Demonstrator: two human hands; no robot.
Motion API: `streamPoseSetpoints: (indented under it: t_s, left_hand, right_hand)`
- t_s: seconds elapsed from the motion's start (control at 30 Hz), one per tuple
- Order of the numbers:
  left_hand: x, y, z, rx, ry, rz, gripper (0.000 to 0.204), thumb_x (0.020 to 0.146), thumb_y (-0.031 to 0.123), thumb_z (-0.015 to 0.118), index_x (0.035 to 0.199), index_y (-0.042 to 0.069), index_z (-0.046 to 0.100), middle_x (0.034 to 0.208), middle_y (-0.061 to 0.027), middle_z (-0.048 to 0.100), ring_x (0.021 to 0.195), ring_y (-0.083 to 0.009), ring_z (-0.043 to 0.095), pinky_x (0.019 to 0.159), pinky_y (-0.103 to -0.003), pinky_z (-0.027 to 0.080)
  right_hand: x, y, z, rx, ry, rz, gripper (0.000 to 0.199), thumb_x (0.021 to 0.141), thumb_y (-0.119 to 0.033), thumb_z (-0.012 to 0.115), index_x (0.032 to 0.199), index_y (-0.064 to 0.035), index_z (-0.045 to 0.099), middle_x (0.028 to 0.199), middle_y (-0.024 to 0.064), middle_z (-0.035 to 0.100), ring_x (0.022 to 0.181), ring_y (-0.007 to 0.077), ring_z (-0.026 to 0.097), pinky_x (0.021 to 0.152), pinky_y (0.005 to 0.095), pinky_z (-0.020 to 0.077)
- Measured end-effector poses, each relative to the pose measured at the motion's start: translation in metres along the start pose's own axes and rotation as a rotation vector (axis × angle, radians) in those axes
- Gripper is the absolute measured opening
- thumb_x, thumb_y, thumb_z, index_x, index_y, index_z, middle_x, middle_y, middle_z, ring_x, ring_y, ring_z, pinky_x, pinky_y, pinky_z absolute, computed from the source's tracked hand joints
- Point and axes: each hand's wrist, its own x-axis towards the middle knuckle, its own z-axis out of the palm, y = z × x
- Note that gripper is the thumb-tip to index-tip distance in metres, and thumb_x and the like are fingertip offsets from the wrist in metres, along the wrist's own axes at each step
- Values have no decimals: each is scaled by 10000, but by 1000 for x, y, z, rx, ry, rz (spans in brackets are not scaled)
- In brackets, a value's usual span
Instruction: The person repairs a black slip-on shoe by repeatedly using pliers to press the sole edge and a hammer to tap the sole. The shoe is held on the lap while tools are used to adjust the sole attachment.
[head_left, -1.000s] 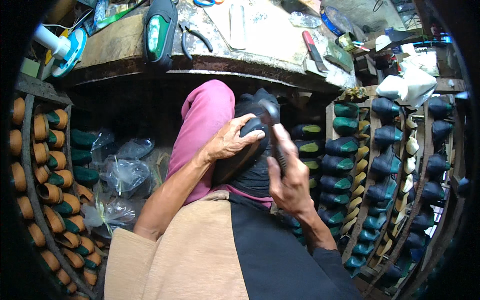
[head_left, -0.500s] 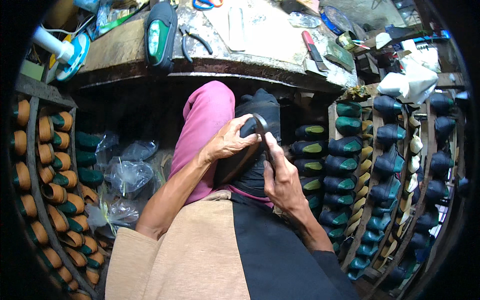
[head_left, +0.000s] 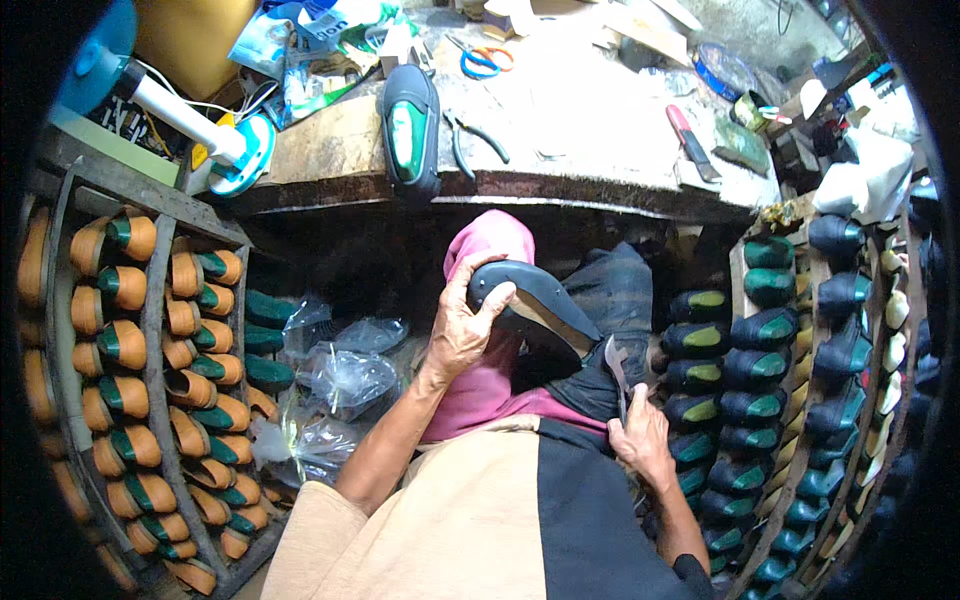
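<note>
The dark shoe (head_left: 530, 305) sits just right of centre, over the person's lap, its long axis running from about 10 o'clock down to 4 o'clock; the rounded end points up-left toward 10 o'clock and the tapered end down-right. The left hand (head_left: 462, 330) wraps that rounded end, fingers curled over its top and thumb along the near side, so it is closed on the shoe. Its forearm rises from 7 o'clock, wrist bent slightly back. The right hand (head_left: 640, 435) lies at 4 o'clock of the shoe, apart from it, fist-like around a thin metal tool (head_left: 616, 375) whose blade stands nearly upright, tip toward 12 o'clock and near the shoe's lower end. That forearm comes in from 5 o'clock. At 12 o'clock the workbench (head_left: 560, 185) edge carries pliers (head_left: 470, 140) and scissors (head_left: 480, 60). Racks of shoe lasts (head_left: 150, 340) fill the 9 o'clock side, with dark ones (head_left: 760, 380) at 3 o'clock.
</note>
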Motion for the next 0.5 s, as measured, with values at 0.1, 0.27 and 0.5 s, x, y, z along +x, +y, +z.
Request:
streamPoseSetpoints:
  t_s: [0.1, 0.27, 0.5]
  left_hand:
    - [-10, -4, 5, -13, -57, 80, 456, 1032, 122, 841, 1448, 73, 658, 1304, -71, 731, 1193, -182, 686, 1081, -354, 548]
    - [-13, 6, 9, 363, -2, 276, 535, 942, 126, 884, 1419, 40, 656, 1354, -185, 700, 1177, -293, 719, 1072, -394, 557]
    - [-13, 2, -5, 642, -9, 452, 611, 1016, 180, 848, 1559, 3, 631, 1406, -275, 704, 1235, -446, 749, 1055, -469, 617]
  right_hand:
    - [-4, -3, -13, 336, -43, 22, 406, 913, -218, 794, 1107, 9, 519, 841, 250, 700, 759, 440, 718, 741, 569, 568]
    - [-9, -29, -39, 1009, -462, 130, 374, 1071, -260, 832, 903, 9, 633, 805, 45, 653, 697, 130, 576, 633, 380, 492]
    - [22, -63, -67, 860, -632, -158, 322, 1176, -267, 667, 948, -41, 654, 806, -61, 523, 758, 76, 445, 684, 310, 412]
